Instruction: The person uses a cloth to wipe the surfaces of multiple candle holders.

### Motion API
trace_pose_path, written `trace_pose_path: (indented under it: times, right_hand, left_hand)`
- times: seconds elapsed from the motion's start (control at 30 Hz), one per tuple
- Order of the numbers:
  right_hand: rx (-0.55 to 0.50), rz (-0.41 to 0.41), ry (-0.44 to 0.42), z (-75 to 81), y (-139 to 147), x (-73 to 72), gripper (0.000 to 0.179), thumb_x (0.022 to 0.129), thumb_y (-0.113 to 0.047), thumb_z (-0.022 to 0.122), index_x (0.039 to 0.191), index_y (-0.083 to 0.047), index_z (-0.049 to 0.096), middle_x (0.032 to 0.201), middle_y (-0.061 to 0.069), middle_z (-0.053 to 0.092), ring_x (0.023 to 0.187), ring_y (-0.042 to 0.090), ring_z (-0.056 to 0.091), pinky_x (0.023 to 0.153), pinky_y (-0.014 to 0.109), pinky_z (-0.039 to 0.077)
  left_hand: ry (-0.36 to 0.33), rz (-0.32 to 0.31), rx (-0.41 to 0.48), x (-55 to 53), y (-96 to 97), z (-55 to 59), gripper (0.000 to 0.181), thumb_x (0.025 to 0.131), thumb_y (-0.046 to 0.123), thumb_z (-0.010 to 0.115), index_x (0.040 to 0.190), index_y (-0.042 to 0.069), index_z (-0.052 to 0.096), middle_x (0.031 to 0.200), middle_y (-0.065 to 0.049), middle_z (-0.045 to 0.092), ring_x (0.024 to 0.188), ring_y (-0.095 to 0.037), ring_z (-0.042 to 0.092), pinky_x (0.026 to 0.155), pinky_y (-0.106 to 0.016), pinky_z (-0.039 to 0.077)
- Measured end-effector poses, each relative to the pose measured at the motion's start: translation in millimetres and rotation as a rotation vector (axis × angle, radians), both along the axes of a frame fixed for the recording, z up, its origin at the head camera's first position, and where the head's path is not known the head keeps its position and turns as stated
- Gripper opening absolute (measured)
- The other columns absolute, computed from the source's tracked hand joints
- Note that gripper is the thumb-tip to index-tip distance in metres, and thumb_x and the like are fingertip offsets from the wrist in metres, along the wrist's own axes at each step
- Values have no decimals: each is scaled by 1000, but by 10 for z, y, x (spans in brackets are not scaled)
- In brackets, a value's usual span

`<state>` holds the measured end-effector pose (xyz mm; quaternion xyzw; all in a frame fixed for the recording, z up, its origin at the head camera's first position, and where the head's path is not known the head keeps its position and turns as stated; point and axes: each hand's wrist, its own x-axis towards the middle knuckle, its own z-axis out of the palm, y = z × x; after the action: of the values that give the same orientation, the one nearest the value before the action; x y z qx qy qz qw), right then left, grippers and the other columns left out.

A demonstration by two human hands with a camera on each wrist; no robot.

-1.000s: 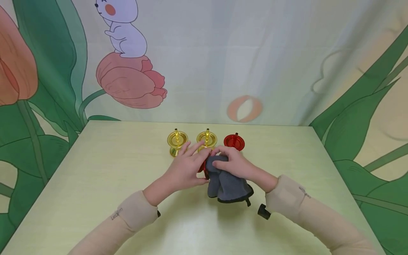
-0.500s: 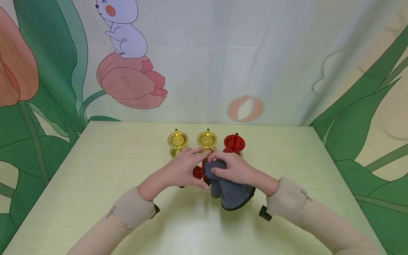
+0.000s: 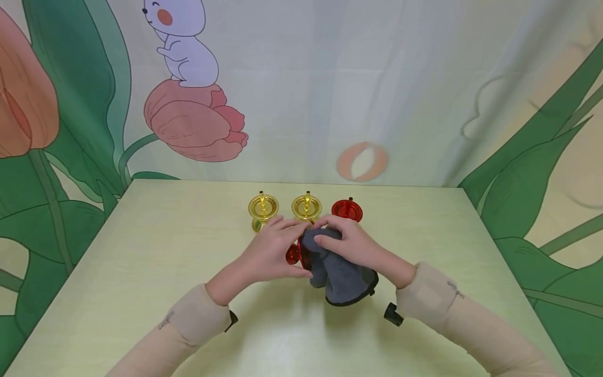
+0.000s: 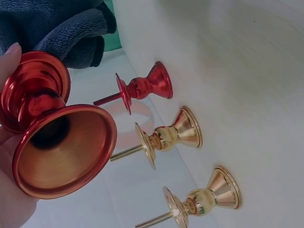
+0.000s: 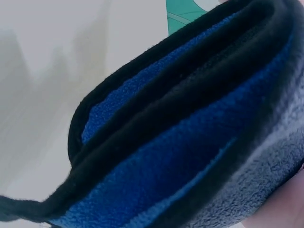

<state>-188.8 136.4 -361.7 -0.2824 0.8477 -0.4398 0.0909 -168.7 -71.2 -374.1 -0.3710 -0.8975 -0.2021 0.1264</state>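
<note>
My left hand (image 3: 269,252) grips a shiny red candlestick (image 4: 90,164) tipped on its side, thumb and fingers at the rim of its dish. Its hollow base faces the left wrist camera. A grey-blue cloth (image 3: 347,280) with black edging is bunched in my right hand (image 3: 352,243), which holds it against the dish from the right. The cloth hides much of the dish in the head view. Blue inner folds of the cloth fill the right wrist view, with a bit of the hand at the lower right.
Behind the hands, a gold candlestick (image 3: 263,208), a second gold candlestick (image 3: 306,208) and a red candlestick (image 3: 347,210) stand upright in a row on the pale table (image 3: 155,251). A printed curtain (image 3: 292,104) hangs behind the table's back edge.
My left hand's spread fingers have drawn in, and the held candlestick has turned, showing more of its red stem beside the palm. The cloth has shifted against the dish, its loose lower edge swinging slightly.
</note>
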Motion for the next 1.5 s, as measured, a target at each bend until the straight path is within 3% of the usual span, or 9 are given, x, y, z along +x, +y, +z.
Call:
trace_pose_path:
  times: [0.23,0.47,0.73,0.9,1.1,1.23,1.4,1.5]
  right_hand:
    - [-95,-46,-13,56,101,-53,20,87,-18,54,104,-8,58,94,9,61,78,17,56,72,30,46]
    - [-98,-115,-38,19,185,-98,21,89,-19,52,106,-7,56,97,11,60,82,19,57,74,31,46]
    - [-80,-39,-62,-79,85,-32,20,88,-17,52,107,-10,55,98,8,61,85,18,53,76,32,44]
    - [-114,-1,-81,-121,2,13,22,86,-15,56,107,-11,52,96,8,63,82,17,57,74,31,45]
    - [-142,-44,-85,-155,-86,65,29,83,-17,61,110,-10,53,104,6,62,95,17,57,83,33,45]
    - [-168,-93,-79,-198,-134,76,29,81,-18,63,109,-11,56,101,6,63,94,17,56,83,34,45]
    - [-210,-129,-79,-216,-178,86,25,80,-12,64,103,-9,56,102,8,61,92,19,55,80,33,45]
    - [-223,-146,-73,-208,-196,93,24,78,-8,64,100,-8,56,102,9,61,92,21,55,78,32,46]
  left_hand:
    - [62,61,33,7,-87,-41,85,58,54,74,124,4,50,119,-5,57,113,-19,49,102,-42,31]
    - [87,121,112,26,-131,-53,87,57,52,76,124,3,50,119,-7,57,113,-20,48,99,-38,34]
    - [126,115,198,44,-80,-49,88,54,49,78,124,3,50,117,-8,57,110,-21,49,95,-41,37]
    - [113,117,216,54,-69,-49,89,54,47,79,125,3,49,119,-9,56,111,-22,48,94,-42,39]
    - [90,132,248,52,-74,-53,89,55,46,80,125,2,49,122,-10,55,114,-23,49,95,-43,38]
    - [106,146,255,47,-78,-70,92,53,47,80,126,1,47,123,-12,54,115,-24,49,95,-43,39]
    - [153,118,274,60,-57,-75,92,50,45,81,124,0,50,121,-13,55,114,-24,50,91,-39,44]
    - [141,89,296,77,-43,-60,91,50,43,82,124,1,49,117,-10,57,114,-22,50,88,-36,47]
